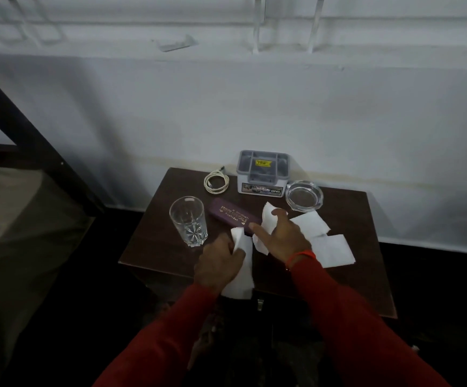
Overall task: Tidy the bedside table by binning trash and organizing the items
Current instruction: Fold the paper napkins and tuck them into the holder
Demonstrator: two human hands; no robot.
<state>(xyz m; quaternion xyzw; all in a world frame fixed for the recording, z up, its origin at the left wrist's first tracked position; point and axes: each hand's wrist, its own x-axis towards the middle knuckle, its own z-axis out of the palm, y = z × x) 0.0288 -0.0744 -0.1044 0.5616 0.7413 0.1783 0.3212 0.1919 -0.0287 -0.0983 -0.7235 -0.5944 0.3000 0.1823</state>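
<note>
Evidently early: left hand (220, 262) grips one tissue (242, 270) in front of the purple case (233, 217), right hand (284, 238) pinches a second tissue (268, 219) beside it, and two loose tissues (310, 223) right of it await binning.

White paper tissues (310, 225) lie at three o'clock on the dark wooden bedside table (366, 275), purple oblong case (232, 216) centred.

left hand (218, 263): fingers curled, grips tissue (240, 275) | right hand (285, 238): thumb and forefinger pinch second tissue (268, 220)
</note>
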